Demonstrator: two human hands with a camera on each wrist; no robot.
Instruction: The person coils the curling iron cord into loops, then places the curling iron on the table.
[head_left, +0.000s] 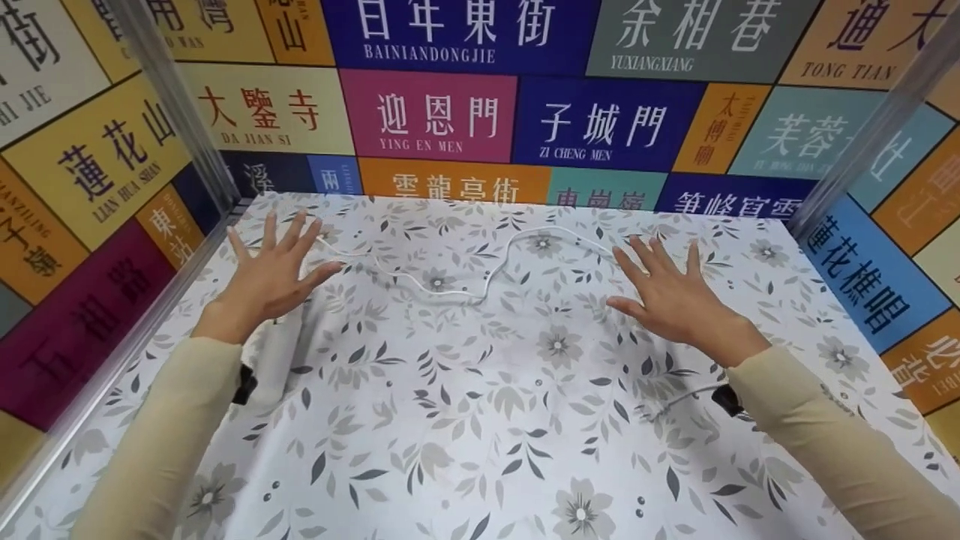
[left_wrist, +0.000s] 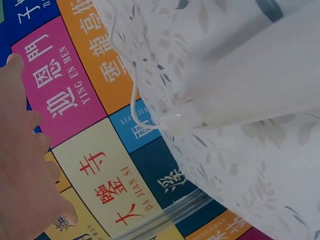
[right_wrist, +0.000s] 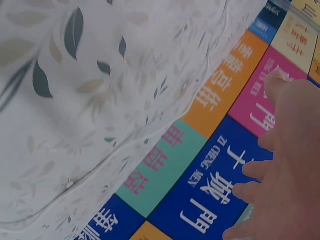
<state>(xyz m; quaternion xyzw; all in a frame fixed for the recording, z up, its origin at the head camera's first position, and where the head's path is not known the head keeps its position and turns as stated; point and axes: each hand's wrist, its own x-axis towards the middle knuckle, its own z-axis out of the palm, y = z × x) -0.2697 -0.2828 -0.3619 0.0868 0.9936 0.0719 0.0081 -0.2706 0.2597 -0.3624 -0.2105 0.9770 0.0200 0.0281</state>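
My left hand (head_left: 274,270) is spread wide with straight fingers and holds nothing. Below its wrist lies a long white object (head_left: 279,356), partly covered by the hand and sleeve. The left wrist view shows the white body (left_wrist: 265,75) tapering to an end where a thin white cord (left_wrist: 134,95) comes out. That cord (head_left: 450,295) winds across the table toward my right hand (head_left: 671,296), which is likewise spread over the table with nothing in its grasp. Another stretch of white cord (head_left: 686,395) shows beside the right wrist.
A white tablecloth (head_left: 480,435) with grey flowers and leaves covers the table. Colourful panels (head_left: 431,116) with Chinese lettering stand behind and on both sides, with clear upright edges (head_left: 862,112) at the corners. Black pieces (head_left: 726,400) show under both wrists.
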